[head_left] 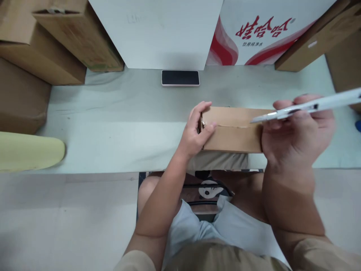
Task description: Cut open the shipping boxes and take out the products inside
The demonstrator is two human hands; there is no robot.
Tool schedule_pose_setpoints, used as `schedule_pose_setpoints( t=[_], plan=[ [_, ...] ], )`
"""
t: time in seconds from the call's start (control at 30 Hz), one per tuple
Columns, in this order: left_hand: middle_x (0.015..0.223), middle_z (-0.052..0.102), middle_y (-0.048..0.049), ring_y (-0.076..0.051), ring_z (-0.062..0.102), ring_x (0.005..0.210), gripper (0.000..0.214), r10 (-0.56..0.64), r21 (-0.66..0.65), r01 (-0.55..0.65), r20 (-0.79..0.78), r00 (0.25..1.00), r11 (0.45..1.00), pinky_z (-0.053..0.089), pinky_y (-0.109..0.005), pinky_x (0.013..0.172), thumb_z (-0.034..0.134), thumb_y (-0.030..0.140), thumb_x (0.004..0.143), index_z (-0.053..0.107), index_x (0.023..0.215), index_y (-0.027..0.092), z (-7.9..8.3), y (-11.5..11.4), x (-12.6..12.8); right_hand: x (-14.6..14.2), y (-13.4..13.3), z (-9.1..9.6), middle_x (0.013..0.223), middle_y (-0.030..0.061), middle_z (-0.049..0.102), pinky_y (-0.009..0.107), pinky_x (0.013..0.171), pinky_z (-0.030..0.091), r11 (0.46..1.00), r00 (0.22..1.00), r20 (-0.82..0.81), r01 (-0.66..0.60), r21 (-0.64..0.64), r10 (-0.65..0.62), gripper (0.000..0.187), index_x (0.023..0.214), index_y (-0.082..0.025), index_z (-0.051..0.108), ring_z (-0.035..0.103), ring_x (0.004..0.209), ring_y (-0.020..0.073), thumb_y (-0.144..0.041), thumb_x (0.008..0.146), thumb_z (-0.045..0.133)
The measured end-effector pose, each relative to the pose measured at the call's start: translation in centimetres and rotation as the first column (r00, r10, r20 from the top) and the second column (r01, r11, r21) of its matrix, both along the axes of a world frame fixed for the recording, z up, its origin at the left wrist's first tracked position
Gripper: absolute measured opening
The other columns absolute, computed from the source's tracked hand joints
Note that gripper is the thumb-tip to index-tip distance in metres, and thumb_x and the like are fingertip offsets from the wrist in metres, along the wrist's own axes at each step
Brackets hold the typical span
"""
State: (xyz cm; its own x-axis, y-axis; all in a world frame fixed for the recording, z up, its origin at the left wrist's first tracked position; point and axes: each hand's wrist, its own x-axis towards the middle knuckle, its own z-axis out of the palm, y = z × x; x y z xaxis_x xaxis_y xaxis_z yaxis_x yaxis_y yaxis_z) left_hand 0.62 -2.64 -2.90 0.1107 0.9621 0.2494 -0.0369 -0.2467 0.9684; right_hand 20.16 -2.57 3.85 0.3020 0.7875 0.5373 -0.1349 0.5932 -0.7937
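Note:
A small brown cardboard box [234, 139] lies at the front of the table, with a seam running along its top. My left hand [197, 130] grips the box's left end, thumb on top and fingers round the far side. In my right hand [299, 131] is a white utility knife [318, 105], its blade out and pointing left. The blade tip is over the box's seam near the right end; whether it touches the cardboard I cannot tell. The heel of my right hand is beside the box's right end.
A phone [180, 78] lies near the back, before a large white box [163, 34]. A red-and-white carton [254, 49] stands to its right. Brown cartons [81, 37] line the back left. A yellow rounded object [31, 151] lies at the left. The table's front edge is near my lap.

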Motion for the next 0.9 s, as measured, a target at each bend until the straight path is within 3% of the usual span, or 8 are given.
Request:
schedule_pose_setpoints(
  t=[0.1, 0.3, 0.5, 0.67, 0.77, 0.9],
  plan=[
    [0.139, 0.062, -0.008, -0.031, 0.056, 0.139, 0.062, -0.027, -0.02, 0.027, 0.017, 1.0, 0.999, 0.046, -0.045, 0.12, 0.059, 0.077, 0.088, 0.058, 0.131, 0.031, 0.2, 0.7, -0.2, -0.2, -0.5, 0.2, 0.081, -0.0001, 0.081, 0.02, 0.035, 0.03, 0.999, 0.999, -0.034, -0.014, 0.029, 0.015, 0.01, 0.089, -0.023, 0.079, 0.047, 0.041, 0.006, -0.018, 0.08, 0.081],
    [0.136, 0.062, -0.0065, -0.032, 0.06, 0.132, 0.064, -0.013, -0.076, 0.014, 0.02, 1.0, 0.997, 0.052, -0.046, 0.111, 0.064, 0.08, 0.081, 0.06, 0.126, 0.034, 0.1, 0.5, 0.1, 0.3, -1.3, 0.6, 0.083, 0.0021, 0.081, 0.019, 0.033, 0.04, 0.996, 0.996, 0.006, -0.085, -0.02, 0.085, 0.013, 0.091, -0.021, 0.079, 0.061, 0.049, 0.0096, -0.013, 0.081, 0.081],
    [0.141, 0.06, -0.0074, -0.037, 0.055, 0.139, 0.072, -0.036, -0.12, 0.035, -0.012, 0.999, 0.992, 0.05, -0.05, 0.114, 0.075, 0.081, 0.069, 0.061, 0.122, 0.034, 0.3, 0.5, -0.5, 0.1, -2.1, 0.6, 0.074, -0.0002, 0.074, 0.02, 0.037, 0.047, 0.999, 0.999, 0.036, -0.007, -0.045, 0.008, 0.011, 0.09, -0.021, 0.078, 0.071, 0.061, 0.0128, -0.019, 0.08, 0.083],
    [0.135, 0.06, -0.0081, -0.035, 0.058, 0.135, 0.076, -0.052, -0.021, 0.05, -0.063, 0.997, 0.999, 0.052, -0.05, 0.11, 0.067, 0.088, 0.071, 0.059, 0.123, 0.034, -0.2, 0.6, -0.5, -0.2, -2.4, 0.6, 0.074, -0.002, 0.072, 0.02, 0.039, 0.047, 0.999, 0.992, 0.122, 0.028, -0.024, -0.025, 0.006, 0.089, -0.022, 0.074, 0.065, 0.055, 0.0101, -0.023, 0.085, 0.079],
    [0.131, 0.061, -0.0071, -0.033, 0.062, 0.127, 0.076, -0.037, -0.037, 0.035, -0.038, 0.999, 0.999, 0.054, -0.047, 0.106, 0.064, 0.09, 0.072, 0.058, 0.124, 0.035, -0.7, 0.7, -0.2, -0.3, -2.9, 0.8, 0.07, -0.0027, 0.07, 0.022, 0.04, 0.049, 0.998, 0.994, 0.093, 0.064, -0.004, -0.063, 0.013, 0.083, -0.022, 0.073, 0.07, 0.063, 0.0137, -0.032, 0.084, 0.081],
    [0.132, 0.061, -0.0063, -0.033, 0.061, 0.127, 0.079, 0.031, -0.157, -0.029, 0.008, 0.999, 0.987, 0.054, -0.045, 0.107, 0.064, 0.093, 0.068, 0.058, 0.121, 0.036, -0.7, 0.8, 0.4, 0.3, -4.0, 1.3, 0.067, -0.0009, 0.069, 0.027, 0.048, 0.051, 0.979, 0.961, 0.234, 0.177, -0.098, -0.15, 0.029, 0.068, -0.021, 0.066, 0.071, 0.065, 0.0168, -0.037, 0.091, 0.074]
  ],
)
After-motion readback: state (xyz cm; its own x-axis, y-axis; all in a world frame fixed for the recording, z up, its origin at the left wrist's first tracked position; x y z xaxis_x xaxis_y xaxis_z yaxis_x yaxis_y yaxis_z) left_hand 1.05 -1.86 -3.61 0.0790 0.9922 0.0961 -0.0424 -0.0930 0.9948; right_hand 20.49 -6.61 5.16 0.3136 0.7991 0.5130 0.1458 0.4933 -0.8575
